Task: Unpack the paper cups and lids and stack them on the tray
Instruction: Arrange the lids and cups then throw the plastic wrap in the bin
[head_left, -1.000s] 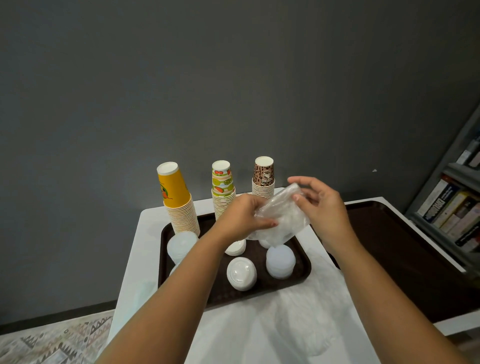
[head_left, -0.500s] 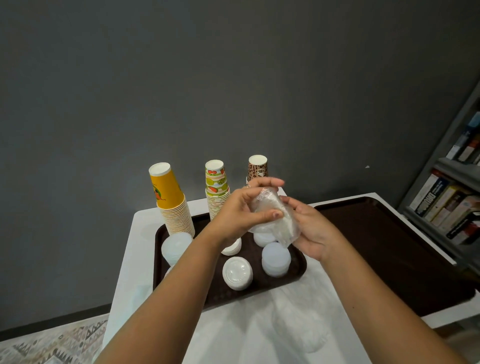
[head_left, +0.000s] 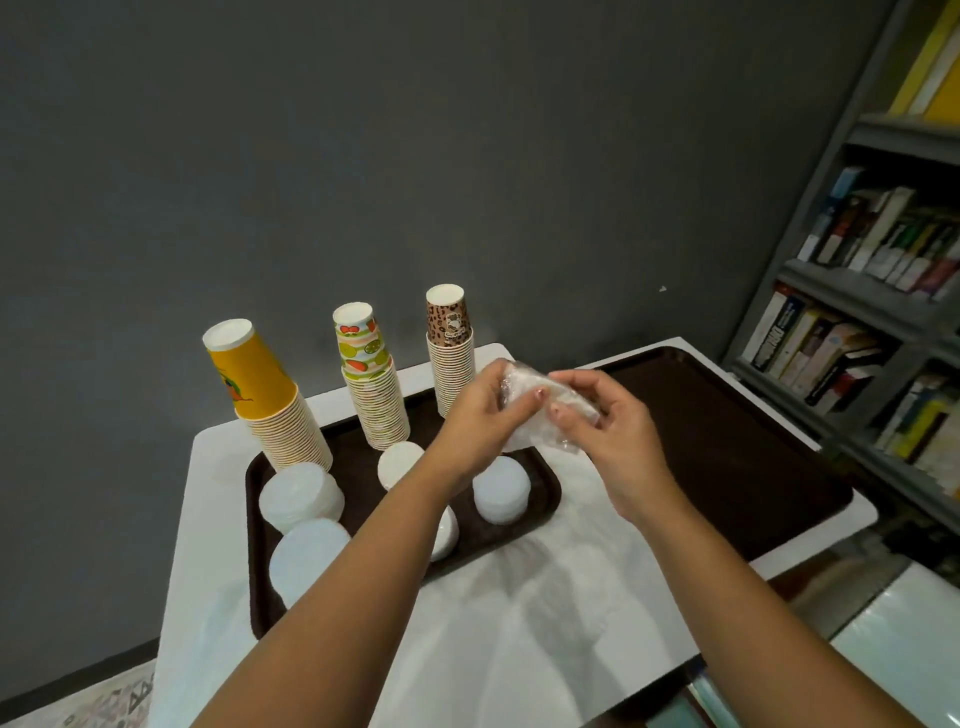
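Observation:
A brown tray (head_left: 548, 493) on the white table carries three upside-down cup stacks: yellow (head_left: 270, 400), fruit-patterned (head_left: 371, 384) and leopard-patterned (head_left: 449, 343). Several stacks of white lids (head_left: 301, 496) stand in front of them, one at the tray's right (head_left: 501, 493). Above the tray's right end, my left hand (head_left: 480, 410) and my right hand (head_left: 605, 421) both grip a crumpled clear plastic bag (head_left: 530, 402) held between them. What the bag holds is hidden.
A second, larger brown tray (head_left: 727, 441) lies on the table's right side. Loose clear plastic wrap (head_left: 545, 597) is spread over the table's near part. A grey bookshelf (head_left: 883, 291) full of books stands at the right, a dark wall behind.
My hands with the plastic bag have shifted slightly right and squeezed it smaller between them. The head view has turned, showing more of the bookshelf.

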